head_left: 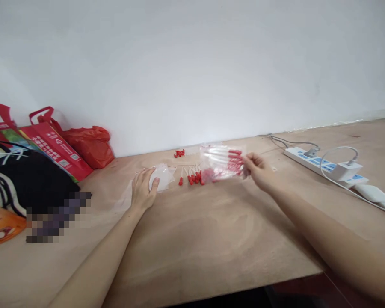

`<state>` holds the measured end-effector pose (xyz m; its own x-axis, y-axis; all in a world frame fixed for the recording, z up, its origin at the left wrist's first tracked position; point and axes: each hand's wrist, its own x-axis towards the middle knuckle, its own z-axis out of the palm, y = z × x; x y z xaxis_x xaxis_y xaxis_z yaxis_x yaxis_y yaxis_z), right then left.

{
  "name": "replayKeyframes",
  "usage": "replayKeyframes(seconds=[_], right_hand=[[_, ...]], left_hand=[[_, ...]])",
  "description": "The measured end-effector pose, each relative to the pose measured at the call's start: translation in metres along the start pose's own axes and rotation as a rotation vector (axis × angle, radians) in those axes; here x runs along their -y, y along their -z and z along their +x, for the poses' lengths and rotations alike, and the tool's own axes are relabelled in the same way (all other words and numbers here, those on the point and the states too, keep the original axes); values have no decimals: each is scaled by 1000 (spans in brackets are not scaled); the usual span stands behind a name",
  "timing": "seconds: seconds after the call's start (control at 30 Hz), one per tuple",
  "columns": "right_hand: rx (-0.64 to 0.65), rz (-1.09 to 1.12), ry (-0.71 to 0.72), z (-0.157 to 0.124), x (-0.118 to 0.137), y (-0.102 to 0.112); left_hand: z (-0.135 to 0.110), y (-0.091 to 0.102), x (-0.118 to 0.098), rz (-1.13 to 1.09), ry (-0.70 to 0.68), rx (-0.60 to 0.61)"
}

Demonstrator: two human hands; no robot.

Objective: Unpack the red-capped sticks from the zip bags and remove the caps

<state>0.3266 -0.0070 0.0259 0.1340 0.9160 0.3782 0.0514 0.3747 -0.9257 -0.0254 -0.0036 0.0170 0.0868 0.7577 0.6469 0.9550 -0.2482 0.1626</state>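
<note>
The right hand (257, 170) has its thumb and fingers clamped on the right edge of a clear plastic bag (216, 162) of red-tipped white sticks, held up over the middle of the plywood table (211, 239), where it hides part of the loose red-tipped sticks (191, 180) behind it. The left hand (143, 188) rests to the left on a few flat translucent plastic bags (163, 176), its thumb spread away from the fingers and partly covering them. Farther back, near the wall (192, 72), lies a smaller cluster of red tips (179, 152). On the left side crowd a red plastic bag (94, 147), a red shopping bag (48, 139) leaning in front of it, a black fabric item (32, 177) with white stripes and, nearer, an orange packet (3, 229); a pixelated patch (62, 216) hides whatever lies beside the packet. On the right, well apart from the sticks, a white power strip (300, 157) carries a white charger (345, 171), with a looping white cable (336, 183) and a rounded white adapter (374, 193) nearby. The shopping bag bears white Chinese characters too small to read surely, a recycling triangle and two square codes; the packet shows a cartoon figure; the strip's blue markings are illegible.
</note>
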Motion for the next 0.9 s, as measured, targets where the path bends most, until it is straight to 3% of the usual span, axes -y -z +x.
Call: replayKeyframes(seconds=[0.13,0.27,0.47,0.53,0.7,0.9], right_hand=[[378,188,-335,-35,-12,-44],[520,222,-492,-59,-26,-71],[695,223,-552,-58,-22,-67],[758,262,-577,-56,-19,-62],[727,318,-646,-56,-20,-58],[627,341,-551,-61,-19,-63]], left_hand=[[-2,8,-18,-112,-88,-71],[-9,13,-44,-228,-191,-70],[-30,11,-87,-522,-444,313],[-35,7,-95,-574,-478,383],[-37,-4,-101,-589,-551,377],[-34,-8,-106,-454,-664,289]])
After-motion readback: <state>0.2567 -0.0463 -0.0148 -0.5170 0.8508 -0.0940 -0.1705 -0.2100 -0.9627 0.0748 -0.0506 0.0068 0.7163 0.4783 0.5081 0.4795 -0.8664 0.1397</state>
